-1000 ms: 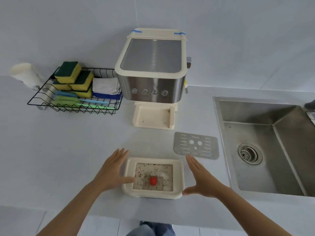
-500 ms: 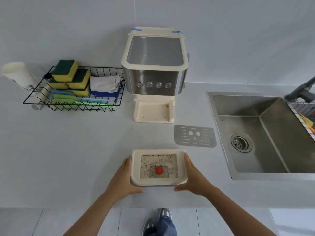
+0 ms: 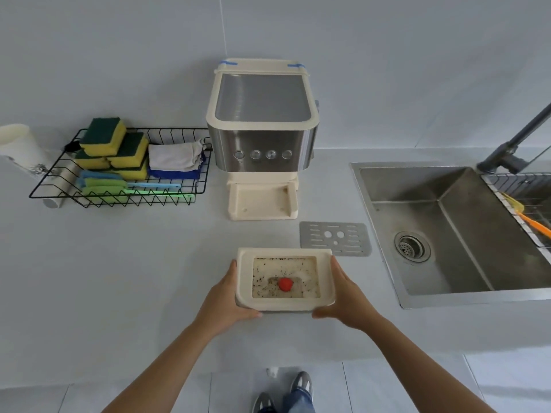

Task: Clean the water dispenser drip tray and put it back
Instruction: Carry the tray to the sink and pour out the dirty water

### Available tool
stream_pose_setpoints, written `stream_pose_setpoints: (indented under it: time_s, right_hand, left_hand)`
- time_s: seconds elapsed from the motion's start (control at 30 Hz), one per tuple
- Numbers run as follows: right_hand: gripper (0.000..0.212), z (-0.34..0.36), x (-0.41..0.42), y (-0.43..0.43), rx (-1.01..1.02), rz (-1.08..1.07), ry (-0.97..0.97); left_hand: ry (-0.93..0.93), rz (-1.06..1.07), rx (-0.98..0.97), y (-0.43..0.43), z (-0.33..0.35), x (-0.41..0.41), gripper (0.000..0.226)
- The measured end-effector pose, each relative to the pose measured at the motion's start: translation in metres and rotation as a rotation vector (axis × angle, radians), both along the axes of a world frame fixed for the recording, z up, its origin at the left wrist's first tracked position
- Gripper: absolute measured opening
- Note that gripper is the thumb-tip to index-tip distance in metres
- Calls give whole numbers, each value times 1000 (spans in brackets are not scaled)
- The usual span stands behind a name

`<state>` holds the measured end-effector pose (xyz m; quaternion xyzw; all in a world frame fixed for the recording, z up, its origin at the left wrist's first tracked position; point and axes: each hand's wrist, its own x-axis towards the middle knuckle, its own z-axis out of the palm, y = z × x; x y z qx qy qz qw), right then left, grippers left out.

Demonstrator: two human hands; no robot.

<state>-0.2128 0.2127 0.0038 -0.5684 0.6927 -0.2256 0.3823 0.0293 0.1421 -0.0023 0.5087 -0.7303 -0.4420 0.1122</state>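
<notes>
Both hands' fingers hidden behind drip tray [image 3: 284, 253].

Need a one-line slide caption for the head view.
Both hands, left and right, grip the dirty drip tray beside its metal grate.

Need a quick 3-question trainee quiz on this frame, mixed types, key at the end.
1. True or false: the grate lies inside the tray.
2. What holds the tray? A) left hand only B) both hands, left and right hand C) neither
3. Fill in: the red object sits in the ____.

Key: 1. false, it lies on the counter beside the sink. 2. B. 3. tray.
</notes>
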Motion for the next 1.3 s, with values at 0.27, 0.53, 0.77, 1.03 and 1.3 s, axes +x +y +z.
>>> stream_pose_setpoints:
  time_s: [0.27,0.53,0.77,1.03,1.3]
  right_hand:
    - [115,22,-56,-3,-8,-69,-4]
    - [104,24,-162,-12,-33,-130,-17]
    - [94,28,-278,-11,-40,-114,-36]
    - [94,31,-369,7,2,-133,-61]
    - [92,20,-392,16,20,-167,-127]
  left_hand:
    - [46,-64,-1,-21,25,-63,92]
    - [70,-37,8,-28,27,-173,94]
    - [95,4,63,-23,19,-289,90]
    - [81,-38,107,-7,23,-382,95]
    - [10,-73,90,-7,31,-411,95]
